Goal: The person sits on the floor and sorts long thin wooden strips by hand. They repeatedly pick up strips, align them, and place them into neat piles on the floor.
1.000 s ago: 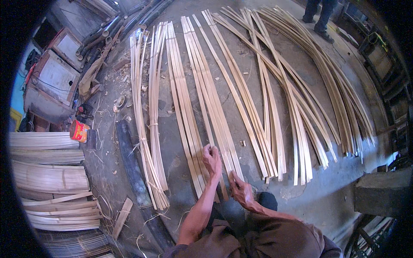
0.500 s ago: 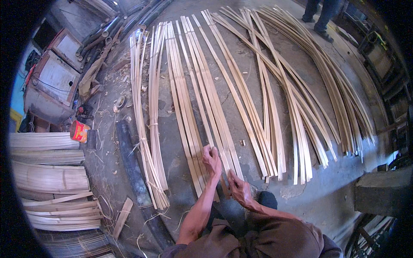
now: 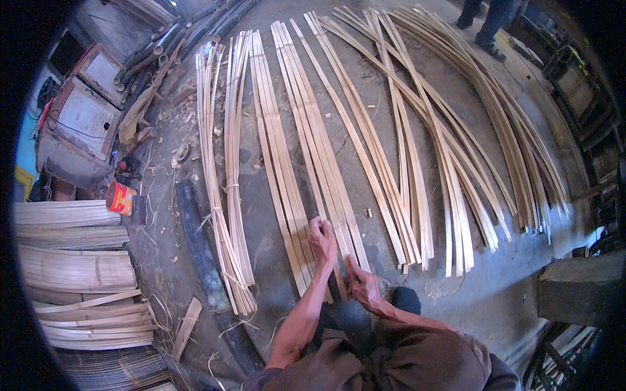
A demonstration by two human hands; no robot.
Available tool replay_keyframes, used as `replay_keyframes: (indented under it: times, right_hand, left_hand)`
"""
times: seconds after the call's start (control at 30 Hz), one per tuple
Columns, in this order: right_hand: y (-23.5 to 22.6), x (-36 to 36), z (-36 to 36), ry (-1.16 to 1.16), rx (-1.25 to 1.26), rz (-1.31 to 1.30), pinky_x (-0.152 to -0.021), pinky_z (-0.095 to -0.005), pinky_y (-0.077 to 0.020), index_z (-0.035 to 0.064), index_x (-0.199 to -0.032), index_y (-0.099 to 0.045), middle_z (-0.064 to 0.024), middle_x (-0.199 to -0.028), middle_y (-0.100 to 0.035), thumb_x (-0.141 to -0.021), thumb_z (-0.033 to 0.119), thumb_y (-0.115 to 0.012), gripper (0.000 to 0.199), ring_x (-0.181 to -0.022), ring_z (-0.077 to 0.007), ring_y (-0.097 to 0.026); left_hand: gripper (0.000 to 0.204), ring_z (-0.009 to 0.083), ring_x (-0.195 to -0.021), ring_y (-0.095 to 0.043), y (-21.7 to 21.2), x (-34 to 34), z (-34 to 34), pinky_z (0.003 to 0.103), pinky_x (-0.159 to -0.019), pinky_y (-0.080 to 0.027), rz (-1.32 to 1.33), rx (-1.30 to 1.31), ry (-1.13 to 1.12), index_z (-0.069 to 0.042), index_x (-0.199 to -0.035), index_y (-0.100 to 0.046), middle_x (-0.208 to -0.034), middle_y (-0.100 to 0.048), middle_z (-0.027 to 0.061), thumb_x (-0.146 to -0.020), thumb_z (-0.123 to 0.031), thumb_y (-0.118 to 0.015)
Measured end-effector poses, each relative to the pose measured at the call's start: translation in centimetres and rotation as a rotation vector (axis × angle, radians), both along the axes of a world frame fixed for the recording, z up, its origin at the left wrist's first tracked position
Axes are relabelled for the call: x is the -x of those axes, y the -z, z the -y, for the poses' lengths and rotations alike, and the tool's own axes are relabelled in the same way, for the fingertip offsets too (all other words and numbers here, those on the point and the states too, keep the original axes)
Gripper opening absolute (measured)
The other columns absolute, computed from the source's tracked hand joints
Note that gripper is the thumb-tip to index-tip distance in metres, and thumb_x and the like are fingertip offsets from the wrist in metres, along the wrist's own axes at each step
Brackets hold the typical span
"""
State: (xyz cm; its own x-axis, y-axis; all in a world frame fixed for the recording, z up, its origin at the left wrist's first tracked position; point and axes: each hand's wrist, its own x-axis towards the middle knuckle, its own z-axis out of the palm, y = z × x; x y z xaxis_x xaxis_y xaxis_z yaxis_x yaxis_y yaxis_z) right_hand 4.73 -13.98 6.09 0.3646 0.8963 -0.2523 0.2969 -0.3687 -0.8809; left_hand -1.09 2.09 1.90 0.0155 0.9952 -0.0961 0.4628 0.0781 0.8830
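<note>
Long pale bamboo strips [image 3: 305, 107] lie side by side in a narrow group on the floor, running away from me. My left hand [image 3: 322, 242] is closed around the near part of the group's leftmost strip. My right hand [image 3: 362, 283], lower and to the right, has its fingers closed at the near ends of the same group; my fingers partly hide what they grip. Just left of my left hand lies another flat group of strips [image 3: 277, 156], apart from the one I hold. To the right are further loose strips [image 3: 375, 173].
Tied strip bundles [image 3: 235, 189] and a dark bamboo pole [image 3: 199, 244] lie left. Stacked strips [image 3: 78, 267] and a red-and-yellow tin [image 3: 120, 198] stand farther left. Crossed strips [image 3: 430, 130] and a thick curved pile [image 3: 502, 130] spread right. Another person's legs [image 3: 489, 29] show far right.
The strip by my left hand, slightly apart from the middle group before, now lies against it, shifted right. Both hands have barely moved.
</note>
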Motion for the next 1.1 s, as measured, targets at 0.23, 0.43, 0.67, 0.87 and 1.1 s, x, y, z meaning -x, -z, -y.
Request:
replay_keyframes:
  times: [0.23,0.43,0.67,0.87,1.1]
  right_hand:
    - [2.2,-1.1,0.0,-0.181,-0.168,0.168,-0.060,-0.0471,-0.0475,0.0094,-0.141,-0.040,-0.0241,-0.077,-0.059,-0.096,0.013,-0.053,0.046,-0.068,-0.0411,-0.060]
    - [1.9,-2.1,0.0,-0.351,-0.020,0.295,-0.058,-0.0515,-0.0478,0.0079,-0.143,-0.031,-0.0233,-0.076,-0.062,-0.098,0.022,-0.050,0.051,-0.068,-0.0447,-0.062]
    - [2.7,-1.8,-0.1,-0.429,0.016,0.503,-0.048,-0.0545,-0.0494,0.0037,-0.149,-0.020,-0.0225,-0.074,-0.066,-0.094,0.021,-0.050,0.065,-0.059,-0.0426,-0.065]
    - [2.4,-2.5,0.0,-0.433,0.043,0.506,-0.050,-0.0548,-0.0505,0.0029,-0.150,-0.017,-0.0230,-0.071,-0.065,-0.093,0.016,-0.048,0.066,-0.060,-0.0421,-0.066]
    - [2.0,-2.2,-0.7,-0.498,0.123,0.458,-0.054,-0.0550,-0.0491,0.0029,-0.149,-0.016,-0.0249,-0.068,-0.064,-0.088,0.012,-0.052,0.071,-0.061,-0.0449,-0.064]
  left_hand:
    - [0.049,0.0404,-0.109,-0.060,2.0,0.4,-0.7,0.042,-0.095,-0.045,-0.008,-0.046,0.079,0.007,-0.136,-0.048,-0.118,-0.061,0.0301,-0.096,-0.022,-0.050]
    - [0.047,0.0417,-0.104,-0.062,1.1,0.4,-1.2,0.043,-0.091,-0.047,-0.143,-0.097,0.165,0.009,-0.133,-0.050,-0.110,-0.062,0.0323,-0.094,-0.018,-0.051]
    - [0.043,0.0419,-0.081,-0.064,-0.1,0.3,-1.6,0.047,-0.074,-0.048,-0.226,-0.099,0.229,0.011,-0.125,-0.053,-0.084,-0.062,0.0311,-0.091,-0.015,-0.053]
    - [0.046,0.0409,-0.078,-0.066,-0.5,-0.2,-2.2,0.046,-0.072,-0.049,-0.228,-0.092,0.295,0.011,-0.126,-0.054,-0.081,-0.063,0.0311,-0.089,-0.017,-0.056]
    - [0.055,0.0424,-0.085,-0.066,1.9,1.7,-2.5,0.046,-0.078,-0.050,-0.237,-0.165,0.281,0.010,-0.131,-0.049,-0.090,-0.064,0.0325,-0.084,-0.016,-0.060]
